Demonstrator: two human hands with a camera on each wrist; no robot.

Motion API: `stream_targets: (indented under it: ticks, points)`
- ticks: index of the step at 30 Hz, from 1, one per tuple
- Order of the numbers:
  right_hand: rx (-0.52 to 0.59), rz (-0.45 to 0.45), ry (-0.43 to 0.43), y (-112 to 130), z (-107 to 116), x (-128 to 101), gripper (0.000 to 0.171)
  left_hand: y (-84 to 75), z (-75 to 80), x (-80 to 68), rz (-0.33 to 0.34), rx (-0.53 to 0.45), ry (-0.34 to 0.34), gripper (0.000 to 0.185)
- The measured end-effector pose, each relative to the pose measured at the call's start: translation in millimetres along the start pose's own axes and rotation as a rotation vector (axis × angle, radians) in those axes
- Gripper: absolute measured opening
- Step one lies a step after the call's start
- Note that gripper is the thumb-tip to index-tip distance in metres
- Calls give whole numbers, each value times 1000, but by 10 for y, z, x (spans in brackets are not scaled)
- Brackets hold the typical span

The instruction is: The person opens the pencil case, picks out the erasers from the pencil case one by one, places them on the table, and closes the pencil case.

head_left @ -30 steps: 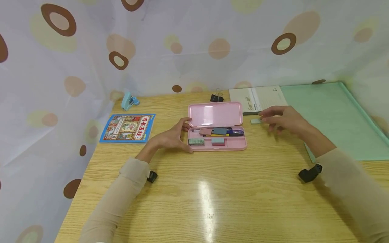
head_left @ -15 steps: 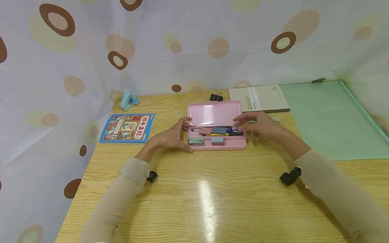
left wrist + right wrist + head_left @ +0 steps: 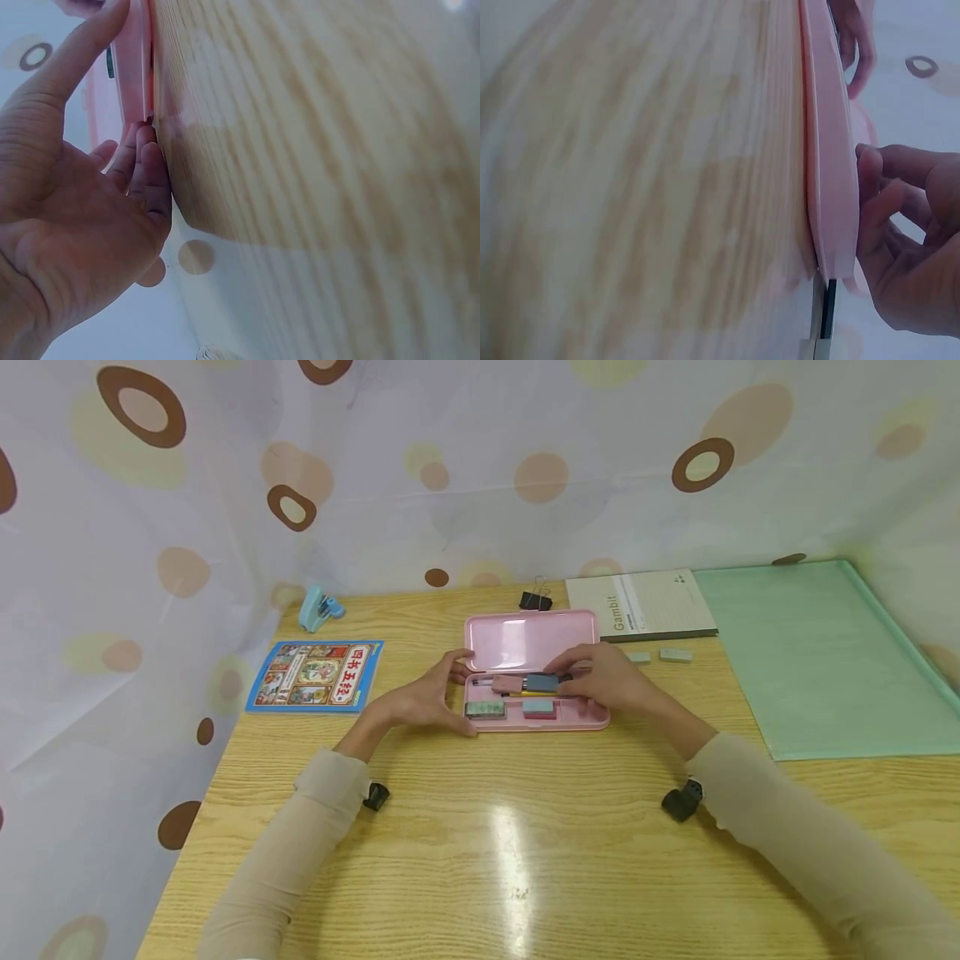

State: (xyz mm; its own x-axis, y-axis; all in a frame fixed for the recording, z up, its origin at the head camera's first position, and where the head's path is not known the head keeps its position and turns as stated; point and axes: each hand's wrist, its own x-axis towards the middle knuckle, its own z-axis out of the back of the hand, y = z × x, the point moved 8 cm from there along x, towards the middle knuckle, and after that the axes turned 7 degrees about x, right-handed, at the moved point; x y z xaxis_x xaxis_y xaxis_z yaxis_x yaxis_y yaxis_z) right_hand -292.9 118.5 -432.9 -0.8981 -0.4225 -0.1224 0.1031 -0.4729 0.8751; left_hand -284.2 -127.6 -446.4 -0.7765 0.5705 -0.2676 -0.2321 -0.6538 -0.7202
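A pink pencil case (image 3: 585,719) lies with its lid (image 3: 532,639) raised back. My left hand (image 3: 423,700) holds the case's left end, thumb at the front edge and fingers at the hinge side. Inside the case are a pink eraser (image 3: 507,684), a blue eraser (image 3: 541,683), a green patterned block (image 3: 485,710), a blue-and-pink eraser (image 3: 538,709) and pens, partly hidden. My right hand (image 3: 611,681) reaches over the right half, its fingertips at the blue eraser's right end. Whether they pinch it is not clear. In the right wrist view, the case wall (image 3: 832,150) hides what those fingertips touch.
Two pale erasers (image 3: 677,655) lie right of the case, below a Gambit notebook (image 3: 641,603). A green mat (image 3: 840,668) covers the table's right side. A black binder clip (image 3: 536,601), a light-blue hole punch (image 3: 318,609) and a blue picture book (image 3: 317,677) stand around.
My right hand has moved left from the pale erasers on the table into the pencil case, down to the blue eraser. Both pale erasers now show. My left hand has stayed on the case.
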Motion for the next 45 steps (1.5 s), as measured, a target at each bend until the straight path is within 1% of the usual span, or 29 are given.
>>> stream_targets:
  ticks: [2, 5, 9, 14, 18, 22, 29, 34, 37, 41, 45]
  points:
    - [-50, 21, -20, 43, -25, 14, 28, 6, 2, 0, 1, 1, -1, 121]
    - [-86, 41, -35, 88, -57, 29, 28, 17, 6, -2, 2, -4, -5, 120]
    - [-113, 50, -37, 116, -85, 33, 28, 17, 8, -9, 4, -12, -7, 121]
    - [-114, 26, -49, 114, -48, -2, 28, 11, -1, -2, -1, -4, -3, 121]
    - [-108, 12, -64, 100, 56, -73, 28, 14, 8, 11, 1, 7, -9, 120]
    - [-96, 16, -77, 45, 199, -162, 26, 4, 19, 13, 0, 12, -11, 121]
    - [8, -55, -91, -195, 501, -346, 24, -24, 6, -2, -18, -2, -4, 120]
    - [54, -76, -115, -318, 695, -479, 22, -30, 12, -17, -11, 0, -8, 120]
    - [46, -85, -122, -366, 788, -546, 25, -31, 19, -17, -8, 3, -10, 120]
    - [-28, -112, -125, -432, 875, -609, 29, -26, 15, -3, -7, 7, -8, 120]
    - [-72, -145, -119, -508, 900, -629, 30, -16, 5, 6, -8, 5, -7, 120]
